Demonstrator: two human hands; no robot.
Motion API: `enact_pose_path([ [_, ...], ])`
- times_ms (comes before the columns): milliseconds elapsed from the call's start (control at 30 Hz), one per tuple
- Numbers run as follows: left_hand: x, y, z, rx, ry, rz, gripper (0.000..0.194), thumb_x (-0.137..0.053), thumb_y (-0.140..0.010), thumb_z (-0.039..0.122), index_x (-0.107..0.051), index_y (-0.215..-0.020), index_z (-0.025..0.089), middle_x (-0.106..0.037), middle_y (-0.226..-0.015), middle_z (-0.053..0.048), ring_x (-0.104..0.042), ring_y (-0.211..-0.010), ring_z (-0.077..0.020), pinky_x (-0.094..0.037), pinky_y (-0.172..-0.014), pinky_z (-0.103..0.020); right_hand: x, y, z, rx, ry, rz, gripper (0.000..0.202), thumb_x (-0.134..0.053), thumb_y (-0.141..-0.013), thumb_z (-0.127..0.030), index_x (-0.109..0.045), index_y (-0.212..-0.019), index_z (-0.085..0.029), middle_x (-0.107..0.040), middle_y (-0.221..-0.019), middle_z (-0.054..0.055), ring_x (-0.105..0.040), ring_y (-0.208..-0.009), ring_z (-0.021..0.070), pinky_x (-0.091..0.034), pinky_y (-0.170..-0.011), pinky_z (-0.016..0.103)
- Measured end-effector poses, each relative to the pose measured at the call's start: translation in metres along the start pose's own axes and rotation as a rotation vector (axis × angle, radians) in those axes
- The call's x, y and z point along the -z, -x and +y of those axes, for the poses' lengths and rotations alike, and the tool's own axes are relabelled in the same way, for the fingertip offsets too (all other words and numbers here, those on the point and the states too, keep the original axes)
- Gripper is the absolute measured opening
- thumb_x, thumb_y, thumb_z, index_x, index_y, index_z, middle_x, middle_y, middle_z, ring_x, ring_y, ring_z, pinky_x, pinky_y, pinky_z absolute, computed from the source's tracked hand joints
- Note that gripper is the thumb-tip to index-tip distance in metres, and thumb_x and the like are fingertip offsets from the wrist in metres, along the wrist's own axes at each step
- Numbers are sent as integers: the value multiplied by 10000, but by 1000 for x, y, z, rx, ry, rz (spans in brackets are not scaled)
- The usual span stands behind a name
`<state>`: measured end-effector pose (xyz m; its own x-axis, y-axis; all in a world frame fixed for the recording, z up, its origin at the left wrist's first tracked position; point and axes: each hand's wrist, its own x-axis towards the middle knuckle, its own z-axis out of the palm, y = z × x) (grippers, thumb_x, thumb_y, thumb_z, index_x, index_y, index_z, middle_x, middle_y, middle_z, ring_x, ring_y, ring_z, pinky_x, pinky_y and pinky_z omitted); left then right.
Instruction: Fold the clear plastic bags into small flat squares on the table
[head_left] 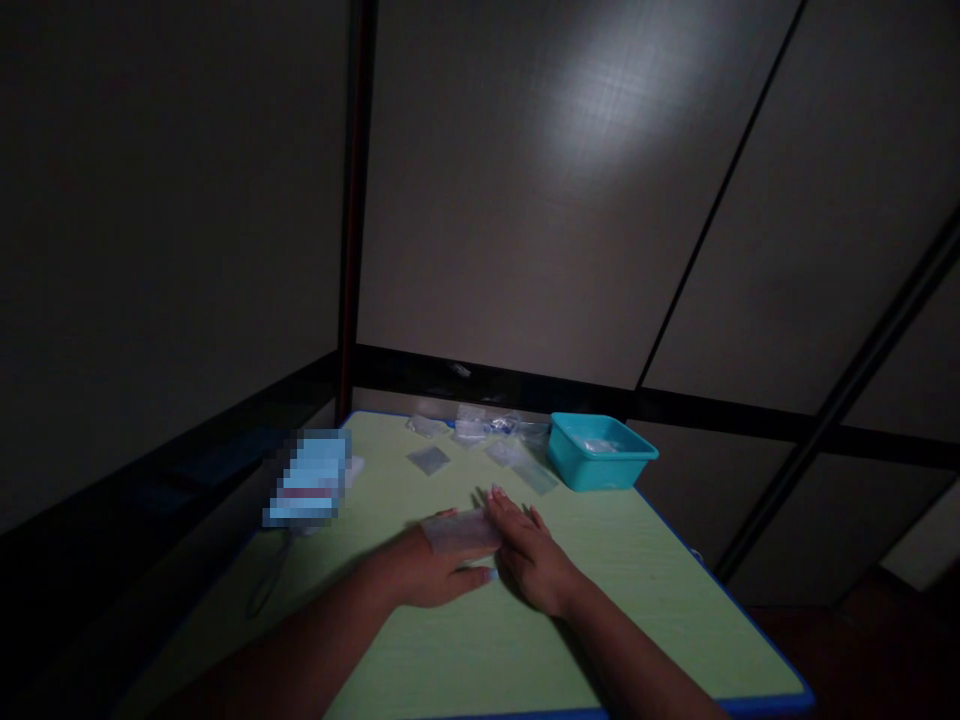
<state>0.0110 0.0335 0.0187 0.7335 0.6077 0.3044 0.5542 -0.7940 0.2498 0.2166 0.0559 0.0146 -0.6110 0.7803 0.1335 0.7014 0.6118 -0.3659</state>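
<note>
My left hand [431, 565] is held out over the green table with its thumb extended and its fingers stretched forward. Across the back of it lies a thin, whitish, translucent sheet [459, 533], like a dressing or gauze patch. My right hand [531, 555] rests on the far end of this sheet, fingers straight and close together, covering most of the left fingertips. Further off, a grey square piece [429, 460] lies flat on the table. Beside it is a longer translucent strip [534, 474], with a small pale square [501, 453] at its upper end.
A turquoise plastic basket [604, 470] stands at the table's back right, with clear packaging inside. Crumpled clear wrappers [471, 425] lie along the back edge. A blurred-out light blue object [309, 480] with a looped cord is at the left. Dark panelled walls enclose the green table [637, 620].
</note>
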Motion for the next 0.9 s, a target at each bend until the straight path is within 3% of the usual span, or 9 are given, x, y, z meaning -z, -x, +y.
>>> enact_pose_path([
  [300, -2, -1, -1, 61, -6, -25, 438, -379, -883, 353, -333, -1317, 315, -331, -1384, 18, -326, -1258, -188, -195, -1076, -376, -4, -2, 3, -12, -7, 22, 667, -321, -777, -144, -97, -1391, -272, -97, -1454, 7, -96, -1325, 156, -49, -1040, 491],
  [633, -10, 0, -8, 87, -5, 28, 437, -372, -885, 374, -351, -1313, 292, -324, -1394, 4, -332, -1255, -215, -238, -1062, -363, -8, -5, 3, -7, 86, -2, 705, -326, -764, -114, -41, -1400, -225, -47, -1456, 30, -66, -1328, 156, -111, -1047, 449],
  [900, 1, 3, -1, 80, 32, 84, 363, -357, -891, 312, -455, -1241, 293, -414, -1344, 21, -390, -1215, -193, -266, -1044, -328, -9, -5, 4, 0, 118, 27, 697, -332, -777, -118, -31, -1402, -192, -46, -1455, 51, -60, -1328, 167, -134, -1050, 437],
])
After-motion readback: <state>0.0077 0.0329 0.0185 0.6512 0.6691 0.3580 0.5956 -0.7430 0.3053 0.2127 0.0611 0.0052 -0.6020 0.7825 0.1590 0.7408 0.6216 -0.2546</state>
